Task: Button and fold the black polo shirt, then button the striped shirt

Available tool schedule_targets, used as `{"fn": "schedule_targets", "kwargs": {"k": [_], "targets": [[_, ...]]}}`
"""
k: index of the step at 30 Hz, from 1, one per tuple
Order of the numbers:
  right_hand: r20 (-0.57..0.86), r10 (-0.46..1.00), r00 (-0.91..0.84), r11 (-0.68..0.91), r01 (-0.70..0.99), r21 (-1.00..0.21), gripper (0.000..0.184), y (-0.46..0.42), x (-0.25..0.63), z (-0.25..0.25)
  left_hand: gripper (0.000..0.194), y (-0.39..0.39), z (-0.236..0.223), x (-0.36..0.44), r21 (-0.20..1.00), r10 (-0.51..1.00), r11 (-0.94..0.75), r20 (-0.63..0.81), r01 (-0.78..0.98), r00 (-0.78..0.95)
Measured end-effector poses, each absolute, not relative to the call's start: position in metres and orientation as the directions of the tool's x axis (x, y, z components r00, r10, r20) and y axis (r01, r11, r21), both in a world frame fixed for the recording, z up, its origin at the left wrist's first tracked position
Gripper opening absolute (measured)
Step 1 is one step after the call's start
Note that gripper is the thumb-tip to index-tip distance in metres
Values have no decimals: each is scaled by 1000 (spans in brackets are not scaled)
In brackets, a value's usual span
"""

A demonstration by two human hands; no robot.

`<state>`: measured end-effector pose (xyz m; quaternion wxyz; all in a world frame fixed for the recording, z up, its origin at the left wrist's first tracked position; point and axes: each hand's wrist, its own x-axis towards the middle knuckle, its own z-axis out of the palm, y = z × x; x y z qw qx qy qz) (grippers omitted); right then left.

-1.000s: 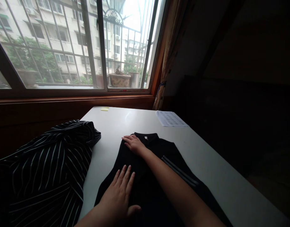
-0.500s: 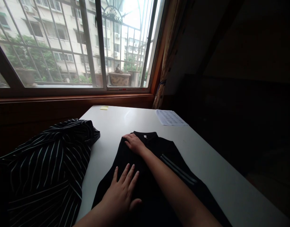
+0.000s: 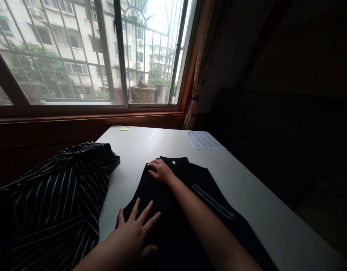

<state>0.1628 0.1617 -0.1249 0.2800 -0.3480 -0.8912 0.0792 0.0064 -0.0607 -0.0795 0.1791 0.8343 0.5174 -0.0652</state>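
Note:
A black shirt [image 3: 179, 210] lies spread on the white table [image 3: 145, 145], its collar toward the window. Two grey stripes run along its right side, and a small white label shows inside the collar. My left hand [image 3: 135, 233] rests on the left part of the shirt near its edge, fingers spread wide. Farther up, my right hand [image 3: 161, 171] lies flat on the left shoulder beside the collar, its fingers stretched out over the cloth. My right forearm crosses the shirt and covers part of it. Neither hand grips the fabric.
Black cloth with white stripes [image 3: 63, 188] is heaped at the table's left side. Printed sheets [image 3: 205, 140] lie at the far right edge, and a yellow sticky note [image 3: 125, 128] at the far left corner. Beyond the table are a barred window [image 3: 85, 56] and a tied curtain [image 3: 192, 107].
My left hand has slid left and slightly toward me over the shirt, with its fingers spread wider. My right hand has stayed nearly still at the shoulder.

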Motion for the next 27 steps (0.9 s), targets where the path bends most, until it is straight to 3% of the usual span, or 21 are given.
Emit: {"fn": "schedule_targets", "kwargs": {"k": [6, 11, 14, 19, 27], "targets": [[458, 684, -567, 725, 592, -350, 28, 163, 162, -128, 65, -54, -66, -7, 231, 871, -409, -191, 883, 453], [507, 738, -445, 658, 641, -396, 27, 164, 162, -131, 42, -28, -56, -19, 186, 941, -339, 84, 922, 329], [542, 764, -351, 614, 654, -442, 27, 166, 161, -133, 39, -14, -75, -17, 139, 893, -419, 242, 897, 379], [597, 775, -206, 584, 592, -555, 28, 171, 165, -130, 54, -6, -118, 1, 128, 821, -561, 210, 818, 530], [611, 788, 80, 531, 415, -739, 26, 174, 177, -121, 70, -5, -119, 8, 114, 865, -499, 122, 859, 487]]}}
